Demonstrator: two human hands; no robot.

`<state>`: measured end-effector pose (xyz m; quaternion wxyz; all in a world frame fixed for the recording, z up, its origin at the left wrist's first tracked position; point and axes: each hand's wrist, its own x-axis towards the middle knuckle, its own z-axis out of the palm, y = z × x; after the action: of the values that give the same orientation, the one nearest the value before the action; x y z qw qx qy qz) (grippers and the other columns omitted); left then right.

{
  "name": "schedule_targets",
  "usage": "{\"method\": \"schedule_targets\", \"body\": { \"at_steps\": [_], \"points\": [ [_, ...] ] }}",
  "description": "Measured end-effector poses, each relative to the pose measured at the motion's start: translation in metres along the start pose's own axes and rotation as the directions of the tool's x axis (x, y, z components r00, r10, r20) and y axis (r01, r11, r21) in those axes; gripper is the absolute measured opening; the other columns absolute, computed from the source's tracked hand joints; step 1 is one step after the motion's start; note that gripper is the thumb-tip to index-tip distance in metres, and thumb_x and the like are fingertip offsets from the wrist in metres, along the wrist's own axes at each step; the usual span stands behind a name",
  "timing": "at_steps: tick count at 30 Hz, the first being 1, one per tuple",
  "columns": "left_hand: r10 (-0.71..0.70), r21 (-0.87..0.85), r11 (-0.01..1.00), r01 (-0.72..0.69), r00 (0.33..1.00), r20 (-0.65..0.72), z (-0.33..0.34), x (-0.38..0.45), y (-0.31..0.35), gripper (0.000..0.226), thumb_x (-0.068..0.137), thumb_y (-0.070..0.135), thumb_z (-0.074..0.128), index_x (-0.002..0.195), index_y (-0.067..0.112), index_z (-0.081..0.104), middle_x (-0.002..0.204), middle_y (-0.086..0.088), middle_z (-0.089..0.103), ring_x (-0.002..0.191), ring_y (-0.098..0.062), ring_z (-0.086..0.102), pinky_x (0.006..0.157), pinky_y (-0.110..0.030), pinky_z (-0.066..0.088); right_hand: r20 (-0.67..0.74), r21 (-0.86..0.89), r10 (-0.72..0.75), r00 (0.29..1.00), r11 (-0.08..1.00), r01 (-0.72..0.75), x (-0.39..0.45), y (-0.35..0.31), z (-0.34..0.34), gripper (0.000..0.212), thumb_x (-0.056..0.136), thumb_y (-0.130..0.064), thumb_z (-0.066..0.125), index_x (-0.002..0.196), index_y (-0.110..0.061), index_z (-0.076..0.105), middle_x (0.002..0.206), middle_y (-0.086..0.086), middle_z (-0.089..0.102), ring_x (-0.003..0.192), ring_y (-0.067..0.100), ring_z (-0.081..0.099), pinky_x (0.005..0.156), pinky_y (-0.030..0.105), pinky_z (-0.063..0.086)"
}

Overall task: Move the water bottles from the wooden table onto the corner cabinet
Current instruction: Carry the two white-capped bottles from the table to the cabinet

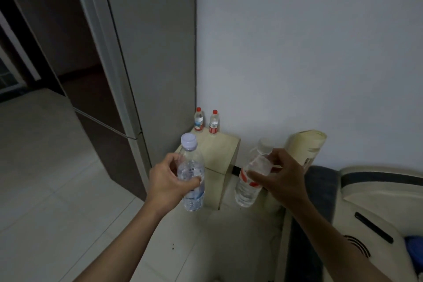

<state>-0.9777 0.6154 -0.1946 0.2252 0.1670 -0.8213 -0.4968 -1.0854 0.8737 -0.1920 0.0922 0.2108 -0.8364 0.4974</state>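
Observation:
My left hand (pixel 168 179) grips a clear water bottle with a pale cap and blue label (pixel 192 168), held upright in front of the corner cabinet (pixel 217 155). My right hand (pixel 278 175) holds a second clear bottle with a white cap and red label (pixel 249 181), tilted with its cap to the right. Both bottles hang in the air, short of the beige cabinet top. Two small red-capped bottles (pixel 198 119) (pixel 214 122) stand upright at the cabinet's back, against the wall corner. The wooden table is out of view.
A tall grey refrigerator (pixel 146 52) stands just left of the cabinet. A cream appliance (pixel 306 146) leans on the white wall to the right, beside a dark blue and cream seat (pixel 357 192). Pale floor tiles (pixel 45 178) spread to the left.

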Motion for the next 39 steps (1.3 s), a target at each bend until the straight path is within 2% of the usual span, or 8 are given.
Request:
{"method": "schedule_targets", "body": {
  "at_steps": [7, 12, 17, 22, 26, 33, 36, 39],
  "points": [
    [-0.015, 0.040, 0.999, 0.013, 0.998, 0.064, 0.046, 0.111, 0.001, 0.043, 0.059, 0.010, 0.090, 0.090, 0.021, 0.064, 0.079, 0.003, 0.071, 0.069, -0.004, 0.066, 0.058, -0.017, 0.052, -0.015, 0.020, 0.028, 0.999, 0.999, -0.028, 0.110, 0.047, 0.017, 0.062, 0.055, -0.057, 0.081, 0.103, -0.024, 0.060, 0.097, -0.010, 0.068, 0.084, 0.007, 0.067, 0.072, 0.031, 0.061],
    [-0.038, -0.013, 0.999, 0.039, 0.995, 0.091, 0.074, 0.175, 0.000, 0.044, 0.059, 0.011, 0.090, 0.094, 0.021, 0.065, 0.084, 0.003, 0.073, 0.076, -0.010, 0.069, 0.063, -0.026, 0.059, -0.036, 0.006, 0.025, 0.999, 1.000, -0.025, 0.172, 0.067, 0.017, 0.062, 0.056, -0.052, 0.083, 0.106, -0.024, 0.059, 0.099, -0.009, 0.068, 0.086, 0.008, 0.067, 0.075, 0.028, 0.060],
    [-0.061, -0.107, 0.991, 0.080, 0.984, 0.167, 0.107, 0.233, -0.013, 0.056, 0.044, 0.036, 0.082, 0.093, 0.017, 0.065, 0.086, -0.004, 0.071, 0.077, -0.021, 0.069, 0.067, -0.038, 0.059, -0.063, -0.012, 0.067, 0.996, 0.998, -0.068, 0.220, 0.089, 0.022, 0.060, 0.057, -0.048, 0.085, 0.105, -0.022, 0.060, 0.097, -0.009, 0.067, 0.085, 0.007, 0.067, 0.073, 0.026, 0.060],
    [-0.001, -0.158, 0.987, 0.033, 0.981, 0.193, 0.141, 0.299, -0.029, 0.045, 0.045, 0.031, 0.083, 0.083, 0.022, 0.061, 0.074, 0.008, 0.068, 0.066, -0.010, 0.063, 0.060, -0.029, 0.054, -0.132, -0.082, 0.105, 0.986, 0.990, -0.117, 0.264, 0.102, 0.033, 0.055, 0.057, -0.031, 0.093, 0.101, -0.024, 0.059, 0.094, -0.016, 0.065, 0.086, 0.002, 0.066, 0.069, 0.019, 0.055],
    [0.037, -0.164, 0.986, 0.000, 0.973, 0.226, 0.159, 0.355, -0.038, 0.042, 0.046, 0.031, 0.081, 0.081, 0.027, 0.058, 0.076, 0.007, 0.066, 0.069, -0.014, 0.064, 0.062, -0.035, 0.055, -0.163, -0.108, 0.157, 0.974, 0.979, -0.176, 0.303, 0.106, 0.041, 0.052, 0.058, -0.029, 0.094, 0.099, -0.023, 0.061, 0.092, -0.010, 0.068, 0.085, 0.005, 0.066, 0.069, 0.022, 0.056],
    [0.030, -0.139, 0.990, 0.003, 0.972, 0.235, 0.184, 0.426, -0.068, 0.048, 0.052, 0.016, 0.088, 0.079, 0.030, 0.052, 0.077, 0.007, 0.064, 0.066, -0.005, 0.058, 0.060, -0.020, 0.046, -0.170, -0.146, 0.180, 0.969, 0.968, -0.206, 0.362, 0.122, 0.059, 0.048, 0.059, -0.026, 0.093, 0.091, -0.023, 0.058, 0.089, -0.006, 0.065, 0.083, 0.006, 0.065, 0.067, 0.023, 0.057],
    [-0.021, -0.098, 0.994, 0.045, 0.972, 0.234, 0.193, 0.444, -0.083, 0.044, 0.053, 0.008, 0.088, 0.076, 0.027, 0.055, 0.070, 0.007, 0.060, 0.059, 0.000, 0.053, 0.056, -0.023, 0.046, -0.136, -0.155, 0.212, 0.968, 0.960, -0.232, 0.382, 0.139, 0.068, 0.049, 0.060, -0.030, 0.092, 0.096, -0.026, 0.058, 0.093, -0.011, 0.065, 0.087, 0.005, 0.065, 0.071, 0.022, 0.057],
    [-0.076, -0.079, 0.992, 0.095, 0.972, 0.223, 0.205, 0.463, -0.097, 0.042, 0.049, 0.017, 0.087, 0.083, 0.022, 0.061, 0.078, 0.000, 0.068, 0.069, -0.012, 0.065, 0.061, -0.035, 0.057, -0.089, -0.131, 0.269, 0.959, 0.951, -0.279, 0.407, 0.164, 0.078, 0.049, 0.060, -0.033, 0.090, 0.097, -0.030, 0.058, 0.095, -0.011, 0.066, 0.089, 0.005, 0.066, 0.076, 0.028, 0.059]
  ]
}}
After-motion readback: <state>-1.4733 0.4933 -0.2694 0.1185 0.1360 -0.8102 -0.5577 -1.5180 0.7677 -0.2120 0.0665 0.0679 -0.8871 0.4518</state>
